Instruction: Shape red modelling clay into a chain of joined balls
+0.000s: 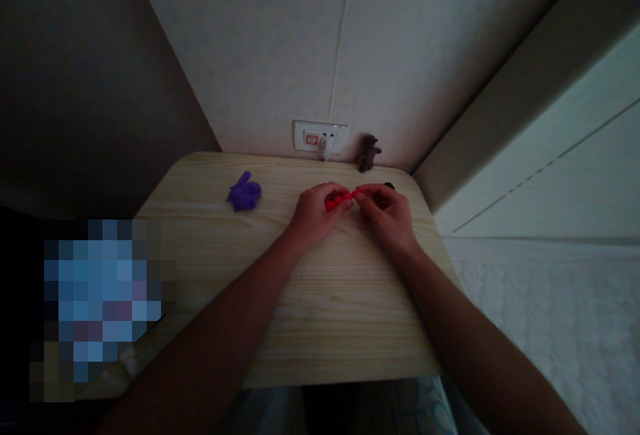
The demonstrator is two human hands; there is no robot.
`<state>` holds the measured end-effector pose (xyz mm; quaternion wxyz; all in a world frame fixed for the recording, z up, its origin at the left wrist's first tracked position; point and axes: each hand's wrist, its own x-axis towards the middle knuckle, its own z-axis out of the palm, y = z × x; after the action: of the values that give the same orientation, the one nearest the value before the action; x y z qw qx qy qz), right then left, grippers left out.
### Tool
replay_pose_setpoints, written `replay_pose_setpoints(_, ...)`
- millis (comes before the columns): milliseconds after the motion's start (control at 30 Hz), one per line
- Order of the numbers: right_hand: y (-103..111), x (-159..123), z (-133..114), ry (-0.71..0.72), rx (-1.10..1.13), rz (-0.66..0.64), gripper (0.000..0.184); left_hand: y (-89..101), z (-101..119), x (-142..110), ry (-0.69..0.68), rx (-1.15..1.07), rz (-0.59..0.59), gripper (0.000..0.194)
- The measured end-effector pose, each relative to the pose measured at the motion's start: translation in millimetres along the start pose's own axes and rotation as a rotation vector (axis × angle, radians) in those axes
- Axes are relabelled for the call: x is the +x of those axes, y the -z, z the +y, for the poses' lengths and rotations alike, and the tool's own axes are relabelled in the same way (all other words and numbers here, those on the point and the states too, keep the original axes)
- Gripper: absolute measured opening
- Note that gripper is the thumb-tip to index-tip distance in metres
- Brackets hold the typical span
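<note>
Over table (pixel 320 328), grips red lump (pixel 331 204) in left hand (pixel 316 213); pinches red bit (pixel 355 193) in right hand (pixel 393 213), right beside the lump; cannot tell if joined. Note purple piece (pixel 245 193) to left, well apart. Farther back, see brown figure (pixel 368 154) near wall (pixel 255 75), right of socket (pixel 320 137).

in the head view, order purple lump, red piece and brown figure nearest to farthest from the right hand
1. Red piece: at the fingertips of the right hand
2. Brown figure: beyond it, by the wall
3. Purple lump: over to the left
</note>
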<state>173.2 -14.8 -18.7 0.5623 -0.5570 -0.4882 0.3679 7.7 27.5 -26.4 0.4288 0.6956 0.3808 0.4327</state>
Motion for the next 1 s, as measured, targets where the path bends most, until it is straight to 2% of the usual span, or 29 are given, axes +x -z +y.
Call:
replay_pose_setpoints(500, -0.4, -1.3, -3.0, -0.010, -0.011, 0.023, 0.044, 0.5, -0.9, 0.6, -0.009, 0.033, 0.026, 0.019)
replay_pose_setpoints(1000, 1.2, -2.0, -2.2, -0.074, 0.017, -0.022, 0.050, 3.5, -2.0, -0.6, 0.016, 0.019, 0.004, 0.025)
